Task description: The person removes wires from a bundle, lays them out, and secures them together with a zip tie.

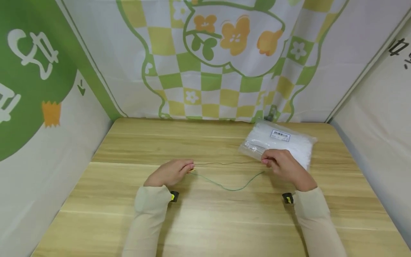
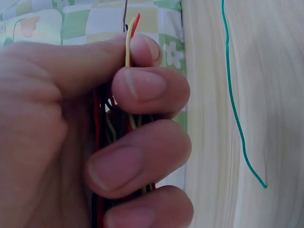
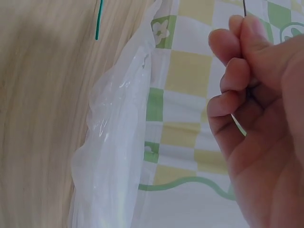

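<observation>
- While your left hand curled its fingers round a bundle of wires, red, yellow and black among them, a thin dark wire ran from beside its fingertips toward your right.
- Your right hand pinched that dark wire between thumb and fingers, and it stretched nearly straight between your two hands.
- A green wire curved loosely on your side of the dark one; whether your left hand gripped it, the views could not tell you.
- Just beyond your right hand, a clear plastic package with white contents and a printed label lay on the wooden surface.
</observation>
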Tool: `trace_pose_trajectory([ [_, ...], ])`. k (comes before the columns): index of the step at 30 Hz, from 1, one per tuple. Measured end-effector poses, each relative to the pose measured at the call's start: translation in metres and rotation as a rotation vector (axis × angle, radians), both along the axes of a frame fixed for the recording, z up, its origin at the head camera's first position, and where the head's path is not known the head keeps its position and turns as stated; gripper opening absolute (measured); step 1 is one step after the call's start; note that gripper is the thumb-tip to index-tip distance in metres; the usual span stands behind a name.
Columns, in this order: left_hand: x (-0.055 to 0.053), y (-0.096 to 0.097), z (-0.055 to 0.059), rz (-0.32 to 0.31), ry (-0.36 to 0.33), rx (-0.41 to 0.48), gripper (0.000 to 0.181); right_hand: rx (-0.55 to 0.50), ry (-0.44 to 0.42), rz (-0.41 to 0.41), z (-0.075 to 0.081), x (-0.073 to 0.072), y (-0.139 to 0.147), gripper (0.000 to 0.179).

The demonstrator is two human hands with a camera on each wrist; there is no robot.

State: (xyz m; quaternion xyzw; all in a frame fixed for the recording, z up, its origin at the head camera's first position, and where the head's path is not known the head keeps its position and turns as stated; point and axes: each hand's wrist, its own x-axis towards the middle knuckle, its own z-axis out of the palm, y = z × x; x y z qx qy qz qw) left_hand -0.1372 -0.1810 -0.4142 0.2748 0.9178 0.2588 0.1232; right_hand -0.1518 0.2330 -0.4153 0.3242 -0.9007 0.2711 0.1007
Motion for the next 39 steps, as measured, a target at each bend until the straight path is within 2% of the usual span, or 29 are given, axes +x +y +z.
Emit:
trace_pose_trajectory([
  [10,0.002,-0.007,0.002,0.052,-0.042,-0.025,0.032,0.016,-0.005,-0.013,0.006,0.002,-0.001,0.024],
  [16,0.004,-0.006,0.0,0.054,-0.041,-0.076,0.033,0.015,0.0,0.005,0.001,-0.001,0.001,0.025],
  [18,0.005,-0.007,-0.001,0.035,-0.018,-0.107,0.032,0.024,0.009,0.022,-0.002,-0.002,0.002,0.025],
  [24,0.008,-0.011,-0.004,-0.024,0.156,-0.181,0.033,0.036,0.061,0.084,-0.004,-0.005,0.003,0.027],
  [26,0.008,-0.012,-0.003,-0.032,0.193,-0.198,0.033,0.037,0.076,0.103,-0.003,-0.006,0.003,0.027],
  [30,0.009,-0.013,0.001,-0.051,0.213,-0.209,0.033,0.045,0.097,0.13,-0.001,-0.006,0.006,0.027],
  [36,0.012,-0.014,0.002,-0.074,0.18,-0.207,0.034,0.036,0.106,0.134,0.001,-0.005,0.009,0.028],
  [39,0.013,-0.015,0.001,-0.083,0.191,-0.219,0.034,0.023,0.113,0.14,0.001,-0.005,0.011,0.029],
])
